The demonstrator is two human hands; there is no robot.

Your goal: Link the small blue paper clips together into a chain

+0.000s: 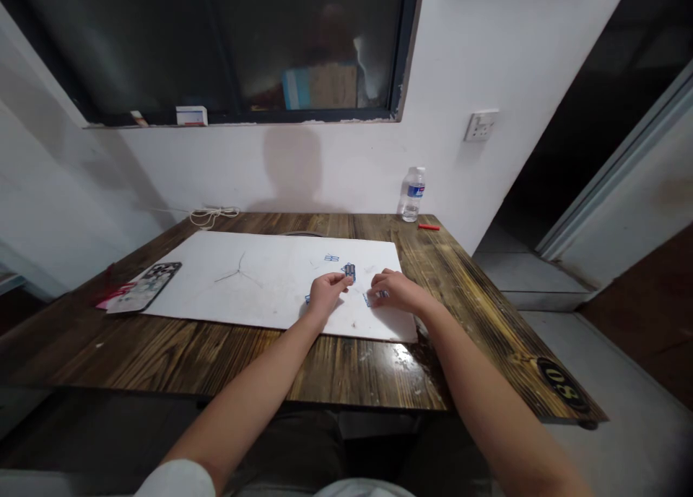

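Observation:
Between the thumb and fingers of my left hand (326, 292) is a small dark rectangular piece with blue edges (350, 271), held just above the white board (281, 295). My right hand (398, 292) is bent low over the board's right part, fingers curled down onto a small blue-edged piece (369, 300). The fingers cover part of that piece. Farther back on the board lies a small blue frame-like piece (331, 258). Another bit of blue (307, 299) shows at the left side of my left hand, mostly hidden.
Dark lines (238, 271) form a three-armed shape on the board. At its left end lies a patterned flat item (157, 284) with something pink. A water bottle (413, 195), a red stick-like object (429, 227) and a white cable (214, 214) are along the wooden table's (346, 370) back.

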